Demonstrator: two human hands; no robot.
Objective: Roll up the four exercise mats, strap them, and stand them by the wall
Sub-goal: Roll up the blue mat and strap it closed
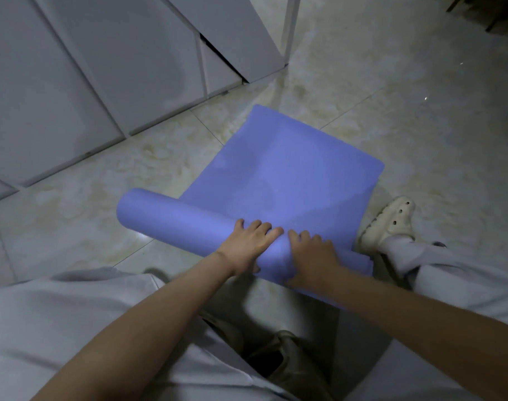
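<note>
One mat [174,219] is all I can see of the four. It is purple and lies on the tiled floor [73,227] right in front of me, with its rolled part running across from 10 o'clock to 4 o'clock. My left hand [248,246] and my right hand [313,256] sit side by side near the middle of that roll. The fingers curve over its top, a little spread, and the left thumb is tucked on the near side, so each hand has a loose wrap on the mat, not a pinch. I judge they are kept central so the turns go on evenly and neither end runs ahead. The flat stretch [290,169] runs off toward 1 o'clock, so a fair length is left to wind in before any strap, and I see no strap. My shoe [388,224] is planted at 3 o'clock, just beside the mat's edge, probably to brace my crouch. Pale cabinet fronts [88,68] stand at 10 to 11 o'clock, well apart from the mat.
</note>
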